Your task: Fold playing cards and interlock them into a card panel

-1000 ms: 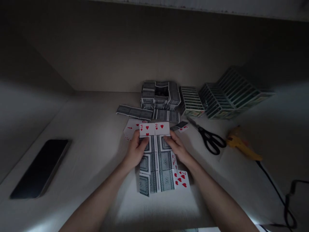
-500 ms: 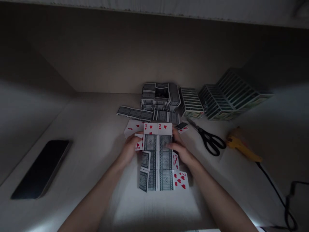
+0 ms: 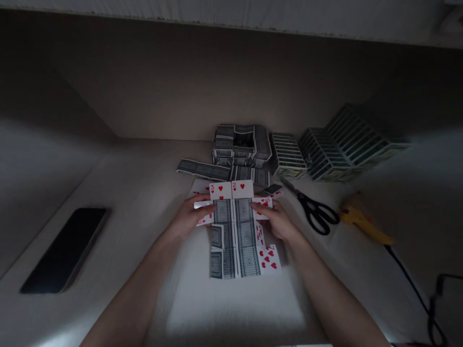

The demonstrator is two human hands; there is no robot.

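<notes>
Between my hands is a panel of joined playing cards (image 3: 246, 233), mostly grey patterned backs, with heart faces along its top and sides. My left hand (image 3: 190, 214) grips its upper left edge, thumb on top and fingers underneath. On the opposite side my right hand (image 3: 277, 217) pinches the upper right edge, where a heart card (image 3: 266, 202) sticks out. The lower right flap is a seven of hearts (image 3: 269, 260). Behind the panel lie a loose ace (image 3: 197, 187), partly covered, and a strip of joined cards (image 3: 202, 169).
A box built of cards (image 3: 224, 144) stands against the back wall, with slatted card stacks (image 3: 289, 152) to its right. Black-handled scissors (image 3: 318, 214) and a yellow glue gun (image 3: 365, 226) with a cord lie at right. A dark phone (image 3: 65, 250) rests at left.
The card panel has shifted slightly left and away from me, its near end rising a little. My right thumb has moved to the panel's edge, and a heart card now shows beside it.
</notes>
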